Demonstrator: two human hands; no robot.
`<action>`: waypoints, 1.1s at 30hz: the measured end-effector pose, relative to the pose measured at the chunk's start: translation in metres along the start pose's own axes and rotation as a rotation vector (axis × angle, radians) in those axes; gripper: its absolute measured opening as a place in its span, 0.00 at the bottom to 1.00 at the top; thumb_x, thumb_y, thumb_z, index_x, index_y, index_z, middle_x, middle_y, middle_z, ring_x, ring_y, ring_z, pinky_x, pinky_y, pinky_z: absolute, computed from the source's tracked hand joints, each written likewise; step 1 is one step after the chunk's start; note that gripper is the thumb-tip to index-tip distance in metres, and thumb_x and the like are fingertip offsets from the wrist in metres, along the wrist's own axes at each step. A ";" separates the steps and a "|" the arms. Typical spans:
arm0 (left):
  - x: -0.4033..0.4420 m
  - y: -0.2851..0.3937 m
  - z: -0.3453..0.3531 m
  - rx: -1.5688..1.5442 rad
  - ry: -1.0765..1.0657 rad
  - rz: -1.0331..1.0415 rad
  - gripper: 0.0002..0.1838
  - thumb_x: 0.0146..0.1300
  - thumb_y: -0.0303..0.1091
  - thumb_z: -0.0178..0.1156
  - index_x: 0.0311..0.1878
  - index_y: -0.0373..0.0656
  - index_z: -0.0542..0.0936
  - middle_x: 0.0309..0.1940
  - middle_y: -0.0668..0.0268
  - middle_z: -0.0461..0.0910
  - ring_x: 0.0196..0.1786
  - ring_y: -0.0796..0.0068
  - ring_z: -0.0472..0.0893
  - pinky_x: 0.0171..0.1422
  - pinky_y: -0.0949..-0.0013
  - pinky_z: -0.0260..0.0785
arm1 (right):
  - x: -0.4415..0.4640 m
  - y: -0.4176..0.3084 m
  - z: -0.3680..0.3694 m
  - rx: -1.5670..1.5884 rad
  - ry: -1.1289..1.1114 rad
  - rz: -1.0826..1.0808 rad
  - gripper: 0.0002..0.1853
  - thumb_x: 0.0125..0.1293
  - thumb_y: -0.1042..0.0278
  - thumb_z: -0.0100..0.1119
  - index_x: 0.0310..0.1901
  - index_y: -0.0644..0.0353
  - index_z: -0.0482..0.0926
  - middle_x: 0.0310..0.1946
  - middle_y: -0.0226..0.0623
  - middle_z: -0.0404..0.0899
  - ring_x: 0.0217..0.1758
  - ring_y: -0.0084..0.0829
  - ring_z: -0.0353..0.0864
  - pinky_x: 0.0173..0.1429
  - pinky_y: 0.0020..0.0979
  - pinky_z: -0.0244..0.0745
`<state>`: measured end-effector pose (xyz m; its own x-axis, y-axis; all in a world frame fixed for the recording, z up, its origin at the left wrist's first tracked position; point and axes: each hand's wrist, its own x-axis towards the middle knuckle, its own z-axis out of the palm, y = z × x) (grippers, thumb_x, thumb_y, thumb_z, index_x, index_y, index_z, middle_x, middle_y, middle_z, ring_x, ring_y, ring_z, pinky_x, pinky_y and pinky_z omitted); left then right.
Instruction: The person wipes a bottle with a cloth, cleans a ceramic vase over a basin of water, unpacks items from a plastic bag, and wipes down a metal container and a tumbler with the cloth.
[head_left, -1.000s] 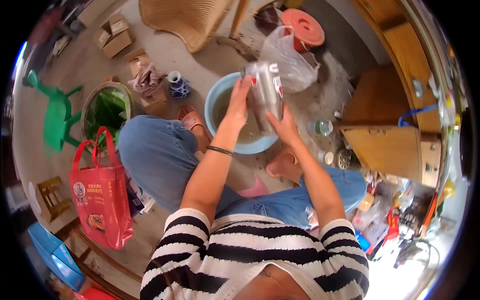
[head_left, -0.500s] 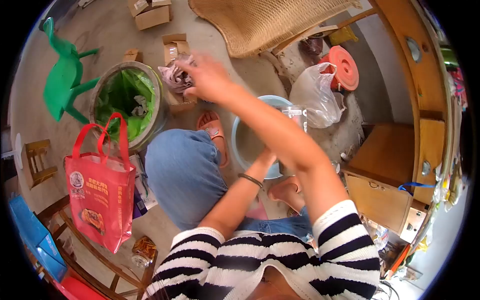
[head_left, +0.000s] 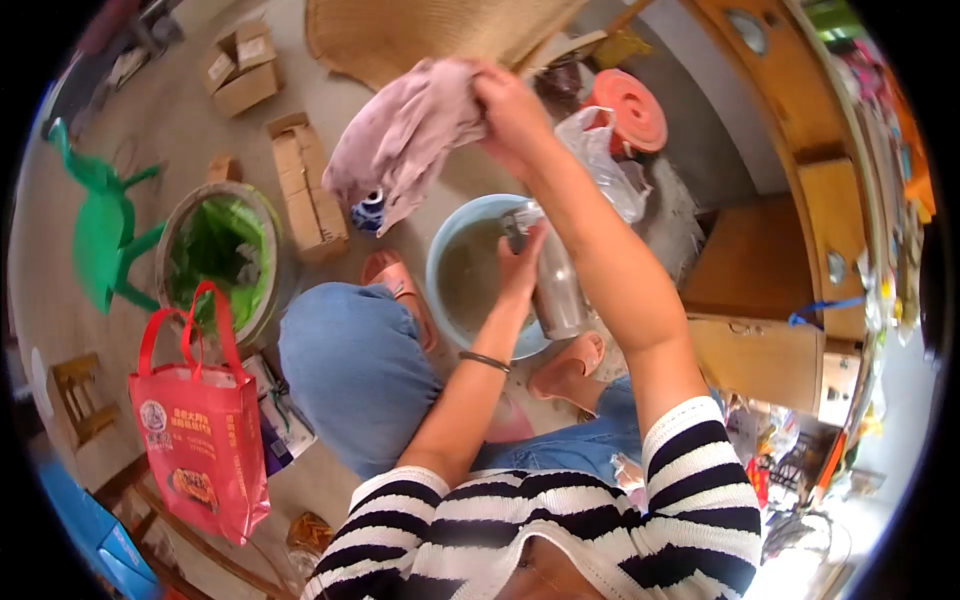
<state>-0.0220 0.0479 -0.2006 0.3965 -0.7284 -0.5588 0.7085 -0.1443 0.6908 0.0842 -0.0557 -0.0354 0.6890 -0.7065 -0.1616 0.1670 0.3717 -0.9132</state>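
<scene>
A crumpled pinkish-mauve cloth [head_left: 410, 135] hangs in the air from my right hand [head_left: 512, 115], whose fingers are closed on its upper right edge. A dark blue and white patterned object [head_left: 368, 212] shows just under the cloth; its kind is unclear. Lower down, my left hand [head_left: 520, 262] grips a clear cylindrical container [head_left: 560, 285] with a grey fitting near its top. The container is tilted over the right side of a light blue basin [head_left: 436, 270], which holds murky water. My right forearm passes above the container.
Left of my knee stand a bin [head_left: 270, 300] lined with green plastic and a red tote bag [head_left: 200, 450]. Farther out are a green plastic chair [head_left: 105, 230] and cardboard boxes [head_left: 300, 190]. A wooden cabinet [head_left: 755, 355] and a red lidded bucket [head_left: 630, 110] stand right.
My right hand has lifted the cloth from the cardboard box and brought it to the right, where it hangs unfolded. The clear container in my left hand now shows more fully. The view has shifted.
</scene>
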 end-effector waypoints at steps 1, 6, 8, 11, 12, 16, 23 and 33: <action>-0.004 0.002 -0.001 -0.053 -0.091 0.008 0.34 0.59 0.55 0.69 0.57 0.35 0.75 0.51 0.63 0.80 0.51 0.70 0.79 0.59 0.66 0.69 | -0.020 -0.025 -0.009 -0.010 0.033 -0.098 0.17 0.72 0.70 0.42 0.57 0.61 0.75 0.51 0.38 0.81 0.53 0.32 0.81 0.59 0.34 0.77; -0.005 -0.012 0.011 -0.098 -0.158 -0.085 0.38 0.58 0.59 0.69 0.60 0.36 0.75 0.54 0.60 0.79 0.54 0.69 0.79 0.60 0.63 0.70 | -0.128 -0.138 -0.056 0.043 0.232 -0.446 0.22 0.78 0.56 0.39 0.59 0.63 0.75 0.57 0.39 0.79 0.61 0.36 0.77 0.68 0.40 0.69; -0.017 -0.009 0.017 -0.053 -0.137 -0.116 0.39 0.58 0.61 0.68 0.60 0.36 0.75 0.54 0.58 0.79 0.54 0.66 0.79 0.61 0.61 0.71 | -0.163 -0.173 -0.106 0.026 0.288 -0.523 0.22 0.78 0.56 0.39 0.59 0.63 0.75 0.56 0.39 0.80 0.61 0.36 0.77 0.67 0.40 0.70; -0.035 -0.003 0.024 -0.061 -0.245 -0.149 0.41 0.58 0.63 0.66 0.61 0.37 0.73 0.49 0.57 0.81 0.46 0.66 0.84 0.53 0.61 0.78 | -0.222 -0.200 -0.098 -0.251 0.274 -0.631 0.17 0.71 0.64 0.54 0.57 0.60 0.76 0.47 0.44 0.83 0.52 0.30 0.82 0.62 0.29 0.71; -0.034 -0.007 0.026 -0.055 -0.264 -0.172 0.41 0.58 0.64 0.66 0.61 0.37 0.73 0.48 0.57 0.82 0.45 0.66 0.84 0.52 0.61 0.78 | -0.232 -0.202 -0.107 -0.409 0.304 -0.635 0.18 0.70 0.63 0.55 0.59 0.58 0.76 0.49 0.43 0.83 0.52 0.30 0.82 0.69 0.29 0.66; -0.055 -0.005 0.047 -0.047 -0.481 -0.079 0.35 0.69 0.59 0.54 0.67 0.39 0.68 0.57 0.58 0.76 0.56 0.66 0.80 0.59 0.61 0.75 | -0.249 -0.116 -0.110 -0.846 0.350 -0.318 0.20 0.68 0.67 0.50 0.60 0.56 0.77 0.54 0.44 0.80 0.59 0.36 0.76 0.67 0.38 0.67; -0.046 -0.027 0.036 -0.344 -0.724 -0.142 0.30 0.78 0.50 0.36 0.74 0.41 0.59 0.72 0.56 0.63 0.73 0.60 0.64 0.77 0.57 0.58 | -0.295 0.055 -0.118 -1.244 0.758 -0.545 0.49 0.54 0.41 0.70 0.72 0.57 0.60 0.67 0.59 0.60 0.63 0.60 0.68 0.64 0.47 0.69; -0.081 0.004 0.041 0.672 -0.528 0.876 0.29 0.68 0.39 0.59 0.67 0.33 0.67 0.64 0.54 0.71 0.65 0.60 0.72 0.70 0.62 0.61 | -0.258 -0.015 -0.138 -0.331 0.772 -0.321 0.28 0.62 0.46 0.64 0.49 0.68 0.80 0.39 0.48 0.85 0.46 0.38 0.84 0.54 0.35 0.74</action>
<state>-0.0753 0.0786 -0.1341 0.1915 -0.9127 0.3609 -0.1836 0.3279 0.9267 -0.1932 0.0376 -0.0314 -0.0421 -0.9989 0.0228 -0.0247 -0.0218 -0.9995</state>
